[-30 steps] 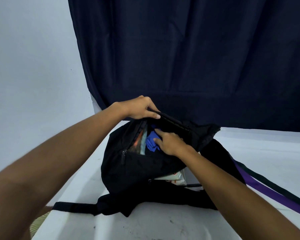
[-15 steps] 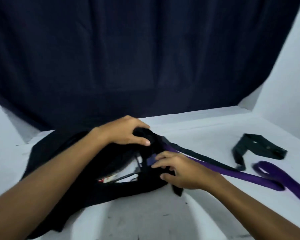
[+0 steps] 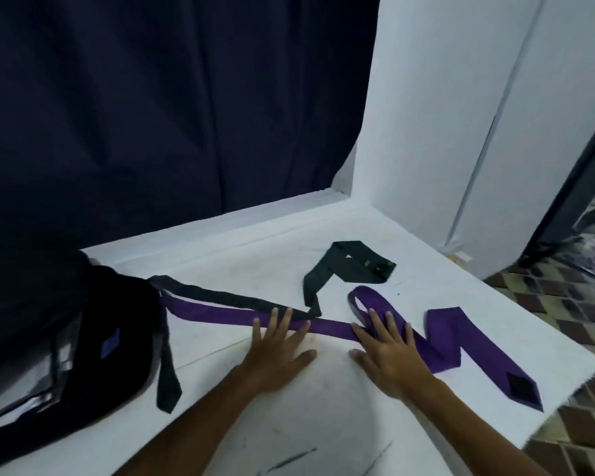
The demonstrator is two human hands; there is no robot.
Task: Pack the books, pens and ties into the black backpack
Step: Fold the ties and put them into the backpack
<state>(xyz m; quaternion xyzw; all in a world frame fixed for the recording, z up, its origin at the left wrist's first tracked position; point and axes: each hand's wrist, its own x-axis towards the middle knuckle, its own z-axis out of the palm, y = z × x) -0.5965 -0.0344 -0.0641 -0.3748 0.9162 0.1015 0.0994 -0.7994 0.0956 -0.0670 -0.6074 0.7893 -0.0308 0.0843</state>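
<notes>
Nearest, both hands lie flat with a wide grip and straight fingers: the left hand [image 3: 278, 352] and the right hand [image 3: 389, 352] rest on the purple tie [image 3: 327, 326] across the white table [image 3: 289, 424]. The black backpack [image 3: 83, 338] lies at nine o'clock, the dark green tie [image 3: 344, 269] at twelve.

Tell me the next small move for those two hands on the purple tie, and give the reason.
Probably gather it: curl both hands' fingers round the purple tie and fold it up. The left hand and right hand lie flat, fingers straight, on its strip, and it sprawls unfolded across the white table, outside the black backpack.
</notes>
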